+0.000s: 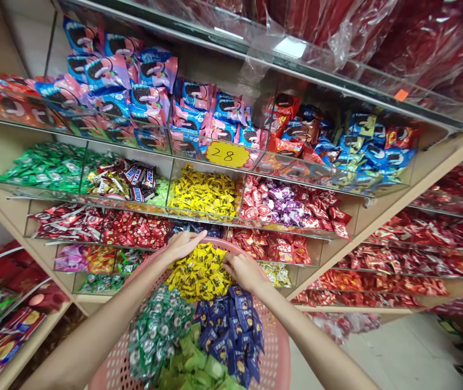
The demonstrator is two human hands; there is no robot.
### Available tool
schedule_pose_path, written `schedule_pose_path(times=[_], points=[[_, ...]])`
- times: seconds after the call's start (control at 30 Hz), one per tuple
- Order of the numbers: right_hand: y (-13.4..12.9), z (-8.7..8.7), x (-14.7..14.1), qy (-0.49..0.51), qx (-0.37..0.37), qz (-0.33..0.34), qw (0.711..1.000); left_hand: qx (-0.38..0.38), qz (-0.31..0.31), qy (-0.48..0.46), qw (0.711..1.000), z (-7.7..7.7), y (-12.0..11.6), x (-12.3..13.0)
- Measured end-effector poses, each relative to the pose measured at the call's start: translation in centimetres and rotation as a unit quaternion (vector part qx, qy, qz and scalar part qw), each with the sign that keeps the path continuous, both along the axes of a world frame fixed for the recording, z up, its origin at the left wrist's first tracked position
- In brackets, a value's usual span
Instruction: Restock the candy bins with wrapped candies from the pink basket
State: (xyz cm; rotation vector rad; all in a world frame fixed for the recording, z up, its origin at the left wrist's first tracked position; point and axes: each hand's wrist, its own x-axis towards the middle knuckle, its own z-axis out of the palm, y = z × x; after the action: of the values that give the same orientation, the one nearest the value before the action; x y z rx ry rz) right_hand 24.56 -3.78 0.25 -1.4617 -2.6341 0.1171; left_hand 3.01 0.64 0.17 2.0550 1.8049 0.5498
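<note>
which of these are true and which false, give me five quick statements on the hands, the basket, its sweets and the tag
1. The basket is pink, with holes in its wall. True.
2. The dark blue packets lie left of the green-and-silver packets in the basket. False: the dark blue packets lie to their right.
3. The right hand is at the yellow sweets in the basket. True.
4. The yellow tag on the shelf front reads 82. False: the yellow tag reads 28.
5. The left hand is at the basket's far side. True.
</note>
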Motion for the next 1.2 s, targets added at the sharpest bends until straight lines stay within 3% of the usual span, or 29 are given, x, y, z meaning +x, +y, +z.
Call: schedule_pose_path(times=[0.23,0.63,0.8,1.0,1.2], points=[[-0.1,-0.9,-0.5,0.026,0.030,-0.033,0.999,-0.021,0.016,0.004,1.000,0.2,-0.2,0.1],[-0.5,-3.1,-0.5,0.098,-0.020,-0.060,0.993,-0.027,0.007,0.005,1.000,0.1,0.3,0.5],[-1.1,-2.5,0.1,0.103,-0.006,-0.057,0.993,-0.024,0.009,0.007,1.000,-0.1,0.6,0.7],[-3.9,-1.9,-1.9,0.037,-0.020,0.034,0.999,-0.021,0.012,0.016,1.000,-0.2,0.8,0.8],[-5.9,-4.7,-6.5,-0.120,-0.083,0.052,0.988,-0.019,0.002,0.003,1.000,-0.2,1.0,1.3]])
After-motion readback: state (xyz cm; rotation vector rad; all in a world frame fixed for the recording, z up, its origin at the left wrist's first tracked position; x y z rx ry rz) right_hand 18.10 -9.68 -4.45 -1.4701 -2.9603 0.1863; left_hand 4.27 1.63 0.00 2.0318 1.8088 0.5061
